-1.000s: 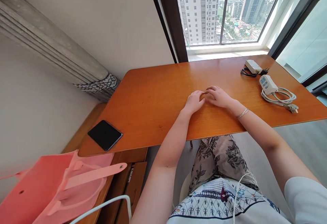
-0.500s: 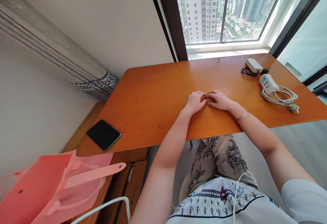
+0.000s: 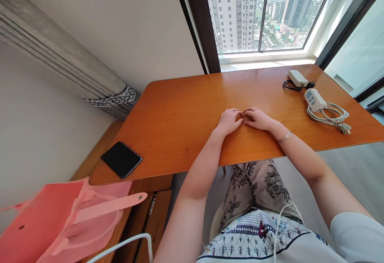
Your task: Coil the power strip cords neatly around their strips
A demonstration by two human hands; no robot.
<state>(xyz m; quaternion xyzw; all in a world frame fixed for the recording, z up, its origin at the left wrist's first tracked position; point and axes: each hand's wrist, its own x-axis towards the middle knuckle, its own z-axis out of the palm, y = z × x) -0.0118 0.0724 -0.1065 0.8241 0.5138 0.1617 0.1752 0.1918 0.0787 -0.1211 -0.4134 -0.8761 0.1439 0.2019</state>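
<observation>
My left hand (image 3: 229,121) rests palm down on the wooden table (image 3: 180,115), near its front edge. Facing it, my right hand (image 3: 256,118) lies on the same surface, its fingertips meeting those of the left. Both hands look relaxed, with fingers laid out and slightly bent, and I see nothing held in either. A thin bracelet (image 3: 285,137) circles my right wrist. The undersides of the fingers are hidden.
A black tablet or phone (image 3: 121,159) lies at the table's left corner, above a pink bag (image 3: 60,219). On the right are a white power strip with coiled cable (image 3: 315,100) and a pale adapter (image 3: 297,78) with black cord. A window (image 3: 237,19) stands behind.
The whole view has shifted very slightly, with the scene a few pixels lower. My hands keep the same place on the table.
</observation>
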